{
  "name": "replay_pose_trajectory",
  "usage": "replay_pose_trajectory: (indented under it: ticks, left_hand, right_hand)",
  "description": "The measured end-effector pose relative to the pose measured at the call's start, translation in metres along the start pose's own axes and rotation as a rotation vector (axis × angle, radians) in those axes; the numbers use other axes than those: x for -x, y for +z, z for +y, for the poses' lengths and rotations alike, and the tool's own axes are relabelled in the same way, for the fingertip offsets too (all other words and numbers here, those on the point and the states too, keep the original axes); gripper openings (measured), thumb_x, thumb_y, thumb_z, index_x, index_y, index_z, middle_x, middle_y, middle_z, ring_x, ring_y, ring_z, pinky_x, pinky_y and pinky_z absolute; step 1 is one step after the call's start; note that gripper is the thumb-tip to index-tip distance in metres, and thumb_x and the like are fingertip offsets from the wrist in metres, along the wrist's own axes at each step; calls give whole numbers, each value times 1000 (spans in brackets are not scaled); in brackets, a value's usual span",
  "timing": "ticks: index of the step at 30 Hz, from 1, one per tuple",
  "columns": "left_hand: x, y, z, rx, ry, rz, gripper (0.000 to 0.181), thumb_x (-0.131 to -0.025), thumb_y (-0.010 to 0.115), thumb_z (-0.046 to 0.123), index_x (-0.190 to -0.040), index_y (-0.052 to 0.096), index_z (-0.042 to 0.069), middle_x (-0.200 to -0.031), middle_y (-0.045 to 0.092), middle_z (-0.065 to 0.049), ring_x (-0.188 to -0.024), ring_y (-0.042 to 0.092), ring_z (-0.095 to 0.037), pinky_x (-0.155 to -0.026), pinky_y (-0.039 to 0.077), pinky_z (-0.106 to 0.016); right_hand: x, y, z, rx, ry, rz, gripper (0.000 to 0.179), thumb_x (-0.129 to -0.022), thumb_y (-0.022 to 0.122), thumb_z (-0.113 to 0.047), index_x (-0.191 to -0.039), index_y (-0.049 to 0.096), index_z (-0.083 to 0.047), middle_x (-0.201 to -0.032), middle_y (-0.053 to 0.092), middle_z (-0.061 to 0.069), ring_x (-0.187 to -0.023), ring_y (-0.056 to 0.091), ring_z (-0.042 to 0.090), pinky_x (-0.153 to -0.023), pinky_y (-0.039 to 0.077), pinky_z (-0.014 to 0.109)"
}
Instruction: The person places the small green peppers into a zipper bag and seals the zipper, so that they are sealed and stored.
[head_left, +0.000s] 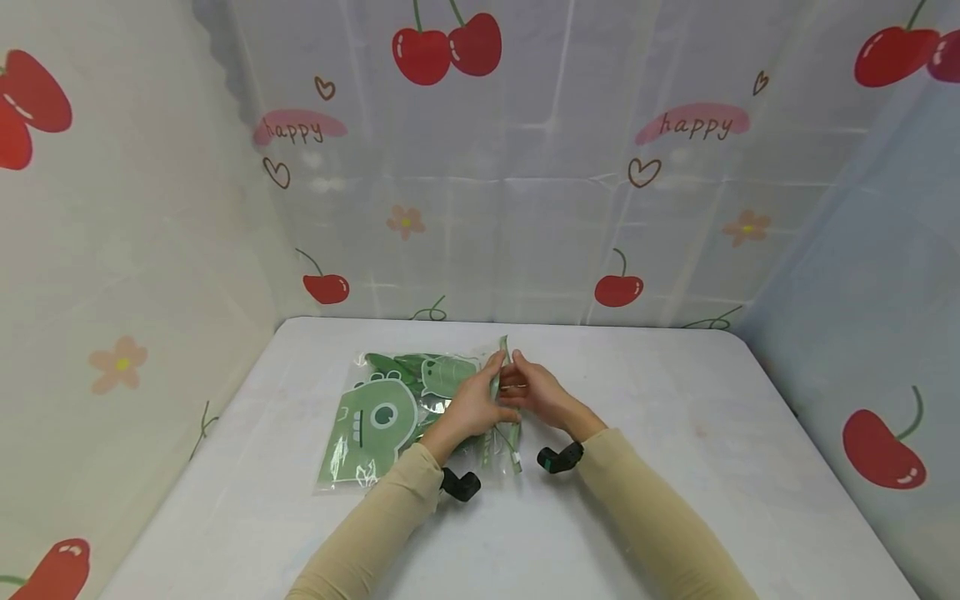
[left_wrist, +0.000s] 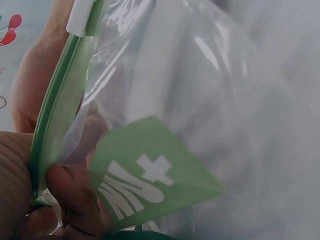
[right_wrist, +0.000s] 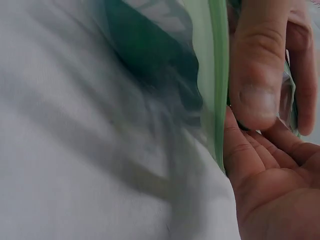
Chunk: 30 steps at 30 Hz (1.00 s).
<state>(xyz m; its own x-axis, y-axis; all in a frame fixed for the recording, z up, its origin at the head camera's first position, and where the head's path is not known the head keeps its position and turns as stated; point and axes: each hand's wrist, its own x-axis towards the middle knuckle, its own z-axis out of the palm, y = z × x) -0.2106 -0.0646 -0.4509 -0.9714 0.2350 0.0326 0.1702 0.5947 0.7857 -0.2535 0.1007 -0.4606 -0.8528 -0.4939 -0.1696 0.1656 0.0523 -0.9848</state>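
Note:
A clear zip bag (head_left: 352,468) with a green seal and green printed pieces lies on the white table (head_left: 645,517). In the head view my left hand (head_left: 474,404) reaches over it and grips its right edge. Close up in the left wrist view, that thumb and fingers pinch the plastic by the green zip strip (left_wrist: 52,105). The right hand (head_left: 547,392) meets the same edge from the right, fingers pointing left and touching it. In the right wrist view its palm (right_wrist: 285,200) shows below the left thumb (right_wrist: 257,85). Overlapping hands hide some fingertips.
A white slider (left_wrist: 80,17) sits on the zip strip in the left wrist view. Inside the bag lies a large green dinosaur-face piece (head_left: 382,425). Black wrist cameras (head_left: 562,458) hang under both wrists. A cherry-print curtain (head_left: 487,208) stands behind the table.

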Motion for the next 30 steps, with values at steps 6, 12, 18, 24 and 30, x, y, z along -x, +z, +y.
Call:
replay_pose_trajectory:
  ticks: [6, 12, 18, 24, 30]
  left_hand:
    - [2, -1, 1, 1, 13, 5, 109, -76, 93, 19, -164, 29, 17, -169, 31, -7, -151, 38, -34, -120, 40, -50]
    - [2, 0, 0, 8, 28, 5, 102, -77, 91, 20, -162, 34, 13, -161, 45, -15, -145, 46, -36, -116, 44, -50]
    - [1, 1, -1, 2, 37, 4, 105, -79, 90, 21, -164, 29, 15, -168, 32, -9, -151, 37, -33, -122, 38, -48]
    - [1, 3, -2, -7, 18, 5, 98, -86, 83, 18, -165, 25, 15, -167, 34, -13, -151, 37, -35, -121, 38, -51]
    - [3, 3, 3, 10, -21, 14, 91, -92, 74, 17, -166, 20, 13, -161, 42, -21, -143, 48, -40, -114, 45, -56]
  right_hand:
    - [-2, 13, -2, -95, 86, -10, 72, -110, 25, -55, -137, 49, 7, -112, 65, 7, -92, 67, 10, -81, 58, 26]
    - [-2, 21, -3, -166, 123, -75, 58, -110, 19, -56, -114, 54, -10, -88, 59, -4, -75, 59, 6, -66, 50, 21]
    - [0, 13, -2, -111, 88, -57, 71, -110, 21, -56, -134, 52, 4, -104, 65, 3, -90, 65, 9, -78, 57, 23]
    - [7, -2, 0, 4, 1, 43, 65, -113, 34, -44, -138, 54, 13, -124, 68, 25, -106, 72, 25, -92, 61, 33]
    - [14, -13, 3, 33, -16, 187, 44, -111, 45, -29, -124, 63, 10, -94, 69, 7, -82, 65, 16, -76, 58, 28]
